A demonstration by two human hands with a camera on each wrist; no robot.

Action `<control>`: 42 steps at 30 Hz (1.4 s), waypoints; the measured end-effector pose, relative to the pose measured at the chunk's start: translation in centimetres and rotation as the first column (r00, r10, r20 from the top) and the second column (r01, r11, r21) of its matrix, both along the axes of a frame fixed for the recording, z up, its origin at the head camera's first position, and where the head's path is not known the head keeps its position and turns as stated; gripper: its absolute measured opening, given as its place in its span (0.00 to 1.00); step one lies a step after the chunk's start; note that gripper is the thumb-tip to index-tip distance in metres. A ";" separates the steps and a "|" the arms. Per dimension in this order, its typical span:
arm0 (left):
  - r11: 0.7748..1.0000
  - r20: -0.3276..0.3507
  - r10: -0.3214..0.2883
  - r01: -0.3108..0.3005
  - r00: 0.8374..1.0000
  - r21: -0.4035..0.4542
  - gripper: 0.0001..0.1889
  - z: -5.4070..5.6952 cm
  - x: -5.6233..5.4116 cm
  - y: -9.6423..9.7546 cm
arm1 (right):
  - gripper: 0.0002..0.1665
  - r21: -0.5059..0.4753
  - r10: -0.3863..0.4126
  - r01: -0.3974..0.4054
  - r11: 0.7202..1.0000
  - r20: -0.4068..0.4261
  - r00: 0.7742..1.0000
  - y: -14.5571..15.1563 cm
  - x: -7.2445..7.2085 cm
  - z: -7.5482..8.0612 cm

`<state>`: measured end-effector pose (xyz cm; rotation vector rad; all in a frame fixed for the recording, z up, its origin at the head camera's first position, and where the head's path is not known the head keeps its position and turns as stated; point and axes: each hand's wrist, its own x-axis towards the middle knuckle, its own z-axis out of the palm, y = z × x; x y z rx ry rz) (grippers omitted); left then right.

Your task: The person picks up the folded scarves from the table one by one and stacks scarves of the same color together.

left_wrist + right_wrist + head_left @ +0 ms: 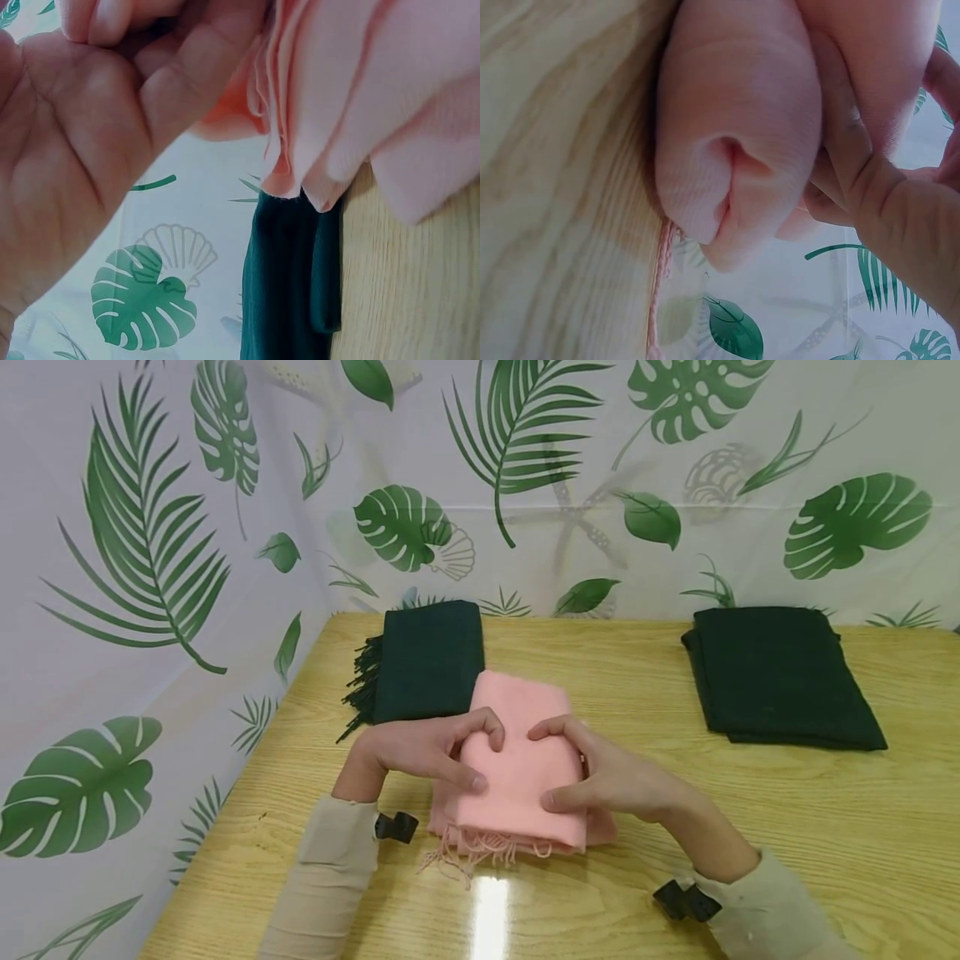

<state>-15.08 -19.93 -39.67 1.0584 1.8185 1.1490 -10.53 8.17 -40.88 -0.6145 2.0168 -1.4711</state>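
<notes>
A folded pink fringed scarf (517, 777) lies in several layers on the table, its fringe towards the near edge. My left hand (427, 747) grips its left side, thumb on top and fingers curled over the cloth. On the opposite side, my right hand (622, 777) holds the scarf between thumb and fingers. In the left wrist view, the pink layers (390, 82) hang in folds beside the hand (82, 142). The right wrist view has the scarf's rounded, rolled-over side (735, 90) against the fingers of the right hand (907, 217).
Behind the pink scarf, at the back left, lies a folded dark green fringed scarf (431, 660). Another folded dark green cloth (780, 677) rests at the back right of the wooden table (600, 893). A leaf-printed curtain (300, 543) hangs along the back and left.
</notes>
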 end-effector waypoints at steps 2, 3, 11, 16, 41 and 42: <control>1.000 0.004 -0.008 0.008 1.000 -0.006 0.19 -0.1 0.0 0.0 | 0.41 -0.001 0.006 -0.006 1.000 -0.016 1.000 0.0 0.1 0.0; 1.000 0.001 -0.010 0.010 1.000 -0.010 0.19 0.0 -0.1 0.0 | 0.41 -0.002 0.009 -0.009 1.000 -0.020 1.000 0.0 0.1 -0.1; 0.999 -0.046 0.011 -0.013 0.999 -0.038 0.18 0.3 0.2 -0.2 | 0.40 0.026 0.001 0.001 1.000 -0.058 0.998 -0.2 0.2 0.0; 0.999 -0.081 0.016 -0.020 0.997 -0.050 0.19 0.7 0.6 -0.3 | 0.39 0.030 -0.013 0.016 0.999 -0.080 0.997 -0.3 0.0 0.0; 0.951 -0.105 0.121 -0.145 0.987 -0.272 0.20 0.2 1.4 1.6 | 0.35 0.161 0.052 -0.026 0.987 -0.161 0.986 0.1 -0.6 -0.6; 0.947 -0.100 0.131 -0.155 0.986 -0.283 0.20 0.3 1.5 1.7 | 0.35 0.170 0.058 -0.029 0.985 -0.171 0.984 0.1 -0.6 -0.6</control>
